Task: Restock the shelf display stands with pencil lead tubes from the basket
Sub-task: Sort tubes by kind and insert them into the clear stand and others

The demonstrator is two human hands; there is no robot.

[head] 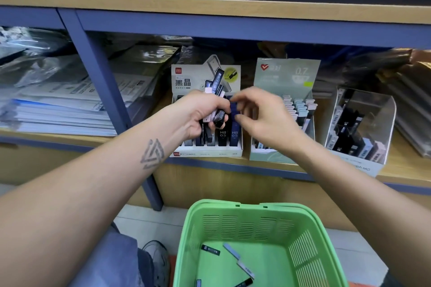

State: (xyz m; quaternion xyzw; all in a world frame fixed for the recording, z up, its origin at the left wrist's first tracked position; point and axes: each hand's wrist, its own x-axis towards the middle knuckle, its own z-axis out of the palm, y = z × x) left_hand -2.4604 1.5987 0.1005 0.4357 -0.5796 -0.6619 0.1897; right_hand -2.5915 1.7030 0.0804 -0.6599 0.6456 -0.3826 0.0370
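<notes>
While a handful of tubes is still waiting in our left hand [200, 112], we are judging the restocking to be well under way but not finished. That hand is curling round a mixed bundle of lead tubes [215, 91], their ends fanning upward in front of the white display stand [206, 152]. Our right hand [263, 116] is pinching a single dark blue tube [234, 108] between thumb and fingertips, holding it just above the right-hand slots of that stand, where tubes marked HB 0.5 are already standing upright. Whether it is going in or merely being sorted, we cannot tell.

The green basket [254, 223] is sitting below on the floor, with a few loose tubes [231, 250] lying scattered on its bottom, so some stock is still waiting to be placed. The pale green stand [286, 74] beside the white one is showing rows of light caps, and the clear stand [373, 109] further right is looking only partly filled.

The tubes are looking like slim, flat-sided hard plastic, smooth and glossy, some dark, some pale. The two printed stands are appearing to be thin card with tall backboards; the third is having transparent rigid walls. The basket is moulded plastic with slotted, ventilated sides, and the shelf [396, 177] is wearing a wood-grain face with blue edging.
</notes>
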